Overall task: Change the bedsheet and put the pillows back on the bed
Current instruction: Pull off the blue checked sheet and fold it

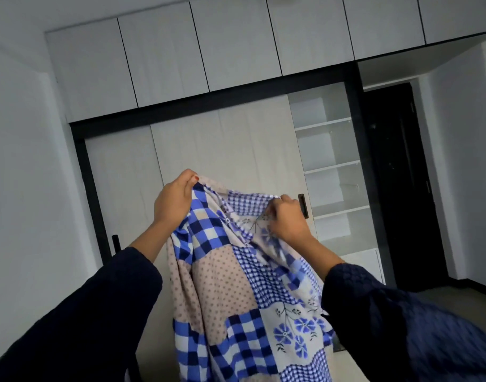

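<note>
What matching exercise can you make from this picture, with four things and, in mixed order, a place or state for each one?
Things:
1. left hand
2. right hand
3. bedsheet
4. shelves

Places or states:
a. grips the lower part of the sheet's top edge
b. white, right of the wardrobe panel
c. pinches the sheet's higher corner
d. blue patchwork, hangs down from both hands

Pairs: 1-c, 2-a, 3-d, 4-b.

Left hand and right hand gripping patchwork bedsheet, wardrobe behind
</note>
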